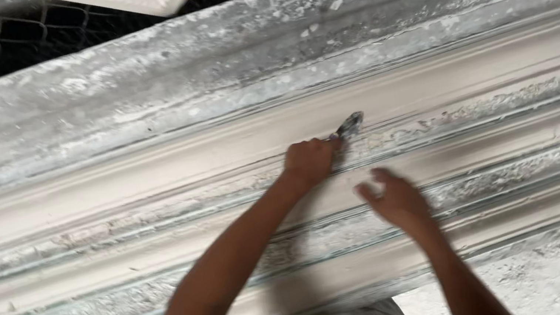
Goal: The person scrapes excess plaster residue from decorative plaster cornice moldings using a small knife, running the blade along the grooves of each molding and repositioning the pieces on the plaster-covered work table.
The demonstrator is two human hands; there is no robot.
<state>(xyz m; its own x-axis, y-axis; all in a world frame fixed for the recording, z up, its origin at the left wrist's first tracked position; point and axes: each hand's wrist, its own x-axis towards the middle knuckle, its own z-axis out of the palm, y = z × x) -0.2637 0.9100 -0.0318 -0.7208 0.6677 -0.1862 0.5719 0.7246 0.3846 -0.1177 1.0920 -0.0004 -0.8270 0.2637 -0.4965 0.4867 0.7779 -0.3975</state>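
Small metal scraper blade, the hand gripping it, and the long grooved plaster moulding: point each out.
Small metal scraper blade (pixel 350 124): head view, blade tip.
Left hand (pixel 309 162): head view, knuckles.
Long grooved plaster moulding (pixel 112 188): head view, smooth upper band.

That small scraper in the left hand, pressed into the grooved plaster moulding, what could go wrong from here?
The scraper tip sits in a narrow groove of the moulding; a slip might gouge the smooth ridge beside it. The right hand hovers open close by, so a skidding blade could catch it. The left hand grips it tightly; loose crumbs could clog the groove.
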